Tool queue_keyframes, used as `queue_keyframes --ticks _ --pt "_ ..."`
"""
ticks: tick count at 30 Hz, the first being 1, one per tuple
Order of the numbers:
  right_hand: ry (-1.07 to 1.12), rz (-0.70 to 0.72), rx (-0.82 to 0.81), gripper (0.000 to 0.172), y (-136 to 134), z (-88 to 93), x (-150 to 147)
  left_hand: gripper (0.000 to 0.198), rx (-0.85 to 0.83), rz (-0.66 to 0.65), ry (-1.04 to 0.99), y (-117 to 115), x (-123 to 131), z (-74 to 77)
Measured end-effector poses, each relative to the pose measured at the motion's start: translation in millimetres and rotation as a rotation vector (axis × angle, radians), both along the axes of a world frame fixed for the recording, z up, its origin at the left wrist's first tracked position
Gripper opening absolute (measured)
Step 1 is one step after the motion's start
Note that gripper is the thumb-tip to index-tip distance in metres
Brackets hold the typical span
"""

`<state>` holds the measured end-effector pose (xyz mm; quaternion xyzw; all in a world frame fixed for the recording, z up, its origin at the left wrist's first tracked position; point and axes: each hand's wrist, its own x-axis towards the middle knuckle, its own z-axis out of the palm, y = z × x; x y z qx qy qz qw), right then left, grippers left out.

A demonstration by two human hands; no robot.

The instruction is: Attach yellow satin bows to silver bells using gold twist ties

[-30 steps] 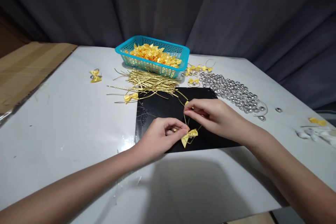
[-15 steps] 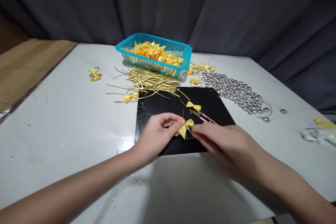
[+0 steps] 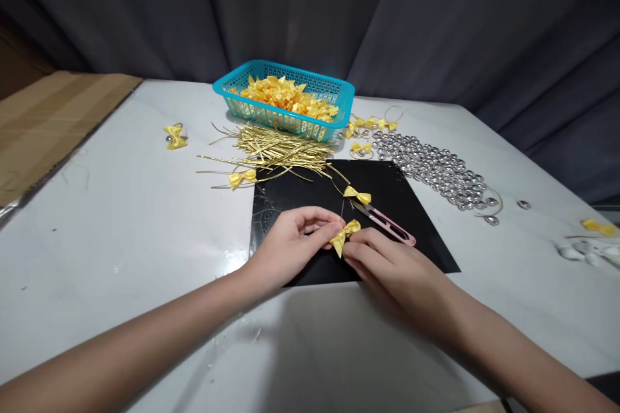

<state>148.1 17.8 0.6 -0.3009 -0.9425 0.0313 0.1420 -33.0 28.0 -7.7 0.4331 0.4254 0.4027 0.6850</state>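
Observation:
Above the black mat (image 3: pixel 421 239), my left hand (image 3: pixel 303 239) pinches a yellow bow (image 3: pixel 339 243) by its left side, with a thin wire rising beside the fingertips. My right hand (image 3: pixel 387 258) is closed at the bow's right side; what its fingertips grip is too small to make out. Pink-handled snips (image 3: pixel 392 228) lie on the mat just beyond my right hand. A second yellow bow (image 3: pixel 357 195) on a gold wire rests near the tips of the snips.
Behind the mat lie a pile of gold wires (image 3: pixel 281 147) and a blue basket (image 3: pixel 346 103) of yellow bows. Silver beads (image 3: pixel 436 171) spread to the right. One wired bow (image 3: pixel 175 137) sits at the left, another (image 3: pixel 599 227) at the far right.
My right hand has moved left and slightly down, closer against the bow, uncovering the pink handles of the snips. My left hand has hardly moved and keeps its pinch.

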Motion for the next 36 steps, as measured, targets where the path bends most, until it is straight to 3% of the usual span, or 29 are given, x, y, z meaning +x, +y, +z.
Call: queue_keyframes --ticks 9,15,19,23,29,36 --pt "-0.019 -0.012 -0.014 0.017 -4 0.3 1 0.015 0.058 -0.036 0.065 2 0 -2.6" --pt "0.026 -0.107 0.081 0.015 10 23.2 10 0.017 0.14 -0.11 0.22 -2 0 -6.2" --pt "0.019 -0.027 -0.04 0.012 36 35.9 5 0.019 0.169 -0.17 0.261 -3 1 -6.2" --pt "0.079 0.013 -0.209 0.012 61 31.8 -5 0.02 0.196 -0.222 0.305 -3 0 -5.2" --pt "0.069 -0.078 -0.242 0.015 71 20.6 6 0.016 0.081 -0.07 0.165 0 1 -4.3" --pt "0.071 -0.082 -0.156 0.01 31 31.9 23 0.017 -0.05 0.057 0.023 8 -1 0.0"
